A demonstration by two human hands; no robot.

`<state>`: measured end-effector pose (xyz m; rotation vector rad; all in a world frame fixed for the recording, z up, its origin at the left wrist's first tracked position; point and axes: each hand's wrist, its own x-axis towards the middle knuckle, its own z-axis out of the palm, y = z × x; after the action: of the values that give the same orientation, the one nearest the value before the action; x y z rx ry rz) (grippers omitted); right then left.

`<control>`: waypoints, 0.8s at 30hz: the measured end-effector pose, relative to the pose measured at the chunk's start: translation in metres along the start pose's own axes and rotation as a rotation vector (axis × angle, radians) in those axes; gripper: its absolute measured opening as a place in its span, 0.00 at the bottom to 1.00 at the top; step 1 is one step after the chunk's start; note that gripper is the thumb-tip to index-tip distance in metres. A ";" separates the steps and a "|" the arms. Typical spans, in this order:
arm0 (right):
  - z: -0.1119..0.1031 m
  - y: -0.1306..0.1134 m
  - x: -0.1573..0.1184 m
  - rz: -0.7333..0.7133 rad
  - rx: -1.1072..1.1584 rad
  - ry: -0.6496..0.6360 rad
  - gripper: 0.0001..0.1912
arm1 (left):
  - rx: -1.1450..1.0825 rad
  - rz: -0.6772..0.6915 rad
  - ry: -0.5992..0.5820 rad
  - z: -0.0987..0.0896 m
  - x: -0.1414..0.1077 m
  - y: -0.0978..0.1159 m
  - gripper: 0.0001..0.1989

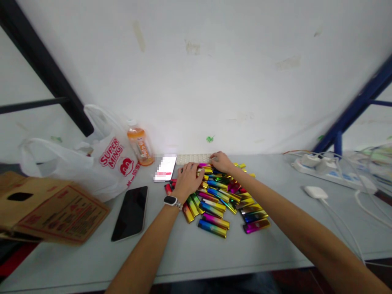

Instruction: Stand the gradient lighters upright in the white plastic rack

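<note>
Several shiny lighters [214, 207] in gold, blue, magenta and red lie in a loose pile on the grey table [183, 255]. My left hand [187, 179], with a watch on the wrist, rests over the pile's back left part, its fingers apart. Reaching over the back of the pile, my right hand [222, 162] has bent fingers at the edge of a pale, bumpy tray [192, 159]. What its fingertips touch is too small to tell.
To the left are a lit phone [165, 168], a dark tablet [131, 212], an orange bottle [141, 146], a white plastic bag [107, 167] and a cardboard box [61, 216]. A power strip [337, 175], white charger [316, 192] and cables lie at the right. A wall stands behind.
</note>
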<state>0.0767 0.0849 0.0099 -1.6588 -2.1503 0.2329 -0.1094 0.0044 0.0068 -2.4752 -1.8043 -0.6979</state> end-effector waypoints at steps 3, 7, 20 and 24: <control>-0.006 -0.004 -0.008 -0.005 0.019 0.020 0.15 | -0.023 -0.007 0.026 -0.001 0.000 0.000 0.17; -0.016 -0.007 -0.027 -0.027 -0.055 0.115 0.15 | -0.031 0.002 0.080 -0.004 -0.001 0.001 0.16; -0.025 -0.022 -0.012 -0.027 -0.234 -0.142 0.15 | 0.015 -0.024 0.090 -0.008 -0.006 0.002 0.14; -0.031 -0.028 0.008 0.003 -0.229 -0.293 0.14 | -0.009 -0.004 0.081 -0.006 -0.006 -0.001 0.14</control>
<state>0.0636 0.0811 0.0502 -1.8505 -2.4697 0.2519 -0.1137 -0.0026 0.0103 -2.4120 -1.7825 -0.7964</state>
